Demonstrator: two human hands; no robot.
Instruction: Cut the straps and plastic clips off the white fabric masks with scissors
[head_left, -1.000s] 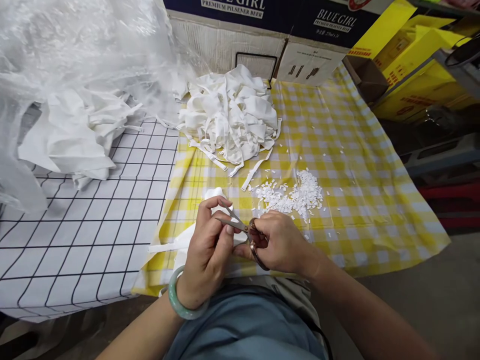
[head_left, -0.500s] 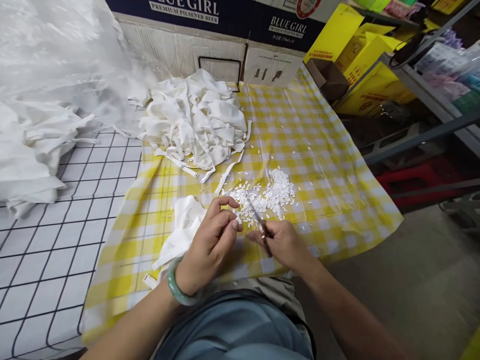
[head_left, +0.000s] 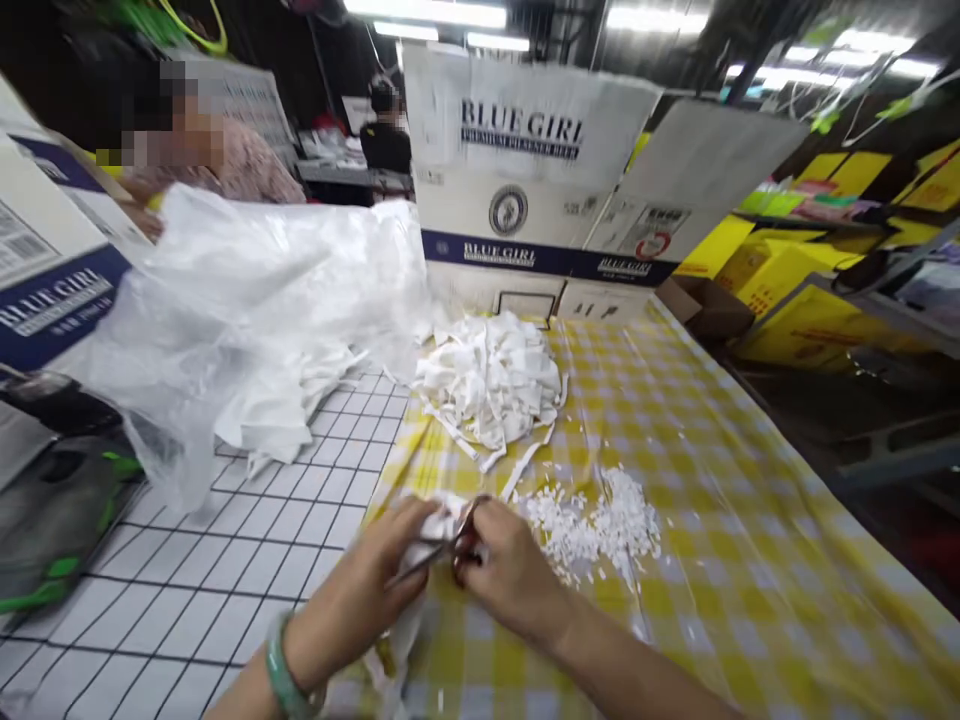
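Observation:
My right hand (head_left: 514, 570) is closed around the handles of a pair of scissors (head_left: 421, 562), whose blades point left across the fingers of my left hand. Closed on a white cloth garment (head_left: 405, 640), my left hand (head_left: 367, 570) wears a green bangle at the wrist. Part of the cloth hangs below the fingers, blurred; the exact spot where blades and cloth meet is hidden. Beyond my hands lies a heap of white strapped garments (head_left: 491, 375). A scatter of small white cut pieces (head_left: 619, 525) lies to the right of my right hand.
A yellow checked cloth (head_left: 720, 600) covers the right of the table, with a black wire grid (head_left: 262, 570) on the left. Clear plastic sheeting (head_left: 285, 270) lies over more white cloth. Beer cartons (head_left: 517, 200) stand behind. Two people are in the background.
The view has lifted and swung left. Both hands have come together; my left hand now grips the white garment, and the scissors have turned from pointing away to pointing left.

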